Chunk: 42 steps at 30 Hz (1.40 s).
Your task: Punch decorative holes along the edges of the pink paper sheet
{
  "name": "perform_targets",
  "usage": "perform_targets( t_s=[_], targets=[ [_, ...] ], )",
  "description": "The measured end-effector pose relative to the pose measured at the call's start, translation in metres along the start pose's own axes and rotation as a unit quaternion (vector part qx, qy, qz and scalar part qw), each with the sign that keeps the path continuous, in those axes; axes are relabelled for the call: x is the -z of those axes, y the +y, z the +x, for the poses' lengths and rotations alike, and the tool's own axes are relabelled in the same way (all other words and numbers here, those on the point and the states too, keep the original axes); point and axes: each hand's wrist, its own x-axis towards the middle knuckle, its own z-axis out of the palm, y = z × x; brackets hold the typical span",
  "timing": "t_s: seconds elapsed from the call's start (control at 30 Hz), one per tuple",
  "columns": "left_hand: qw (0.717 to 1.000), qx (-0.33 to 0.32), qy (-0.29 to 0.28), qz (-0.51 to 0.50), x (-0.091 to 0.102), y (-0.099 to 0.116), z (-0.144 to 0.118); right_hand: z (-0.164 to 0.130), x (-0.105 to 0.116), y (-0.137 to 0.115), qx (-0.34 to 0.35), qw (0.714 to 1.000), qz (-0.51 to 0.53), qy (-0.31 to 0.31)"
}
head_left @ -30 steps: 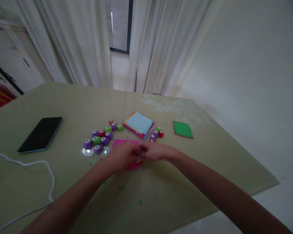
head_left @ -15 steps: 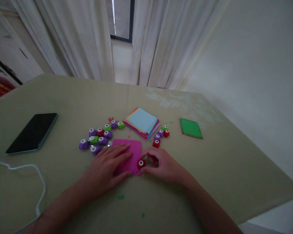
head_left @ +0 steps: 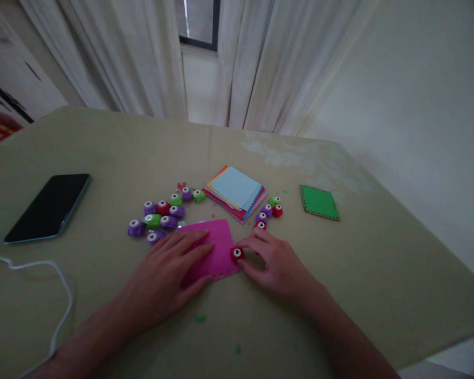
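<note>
A pink sheet of paper [head_left: 222, 245] with punched notches along its near edge lies on the table. My left hand [head_left: 174, 266] rests on it with fingers spread flat, covering its left part. At the sheet's right edge sits a small red craft paper punch [head_left: 237, 254] with a white, eye-like top. My right hand [head_left: 274, 260] pinches this punch between thumb and forefinger. Just beyond my right fingers stand a purple punch [head_left: 261, 217] and another red punch [head_left: 261, 225], partly covered by the hand.
Several purple, green and red punches [head_left: 168, 222] cluster at the left. Behind the pink sheet is a stack of coloured paper [head_left: 237, 188]. A green notched square [head_left: 319, 202] lies right. A black tablet [head_left: 49, 208] and white cable [head_left: 65, 287] are far left. Green scraps [head_left: 199, 319] lie in front.
My right hand and the red punch have shifted slightly away from me and rightward along the sheet's right edge. The pink sheet has turned a little, showing more of its notched near edge.
</note>
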Motion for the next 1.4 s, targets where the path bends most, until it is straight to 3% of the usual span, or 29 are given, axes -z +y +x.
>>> perform_targets(
  t_s=[0.43, 0.73, 0.83, 1.17, 1.4],
  targets=[
    [1.0, -0.007, 0.0, -0.001, -0.002, -0.002, 0.0, 0.0, 0.0, 0.0, 0.006, 1.0, 0.02, 0.005],
    [1.0, -0.01, -0.003, -0.014, -0.002, -0.002, 0.001, 0.002, 0.002, 0.001, 0.008, 0.992, 0.11, 0.053],
    [1.0, -0.011, -0.004, -0.011, -0.003, -0.002, 0.0, 0.002, 0.005, 0.002, 0.011, 0.992, 0.119, 0.043],
    [1.0, -0.018, 0.005, -0.016, -0.006, -0.004, 0.001, 0.002, 0.005, 0.008, 0.113, 0.987, 0.113, 0.025],
    [1.0, -0.022, 0.002, -0.008, -0.008, -0.007, 0.0, 0.001, 0.0, 0.013, 0.156, 0.982, 0.086, 0.057]
  ],
)
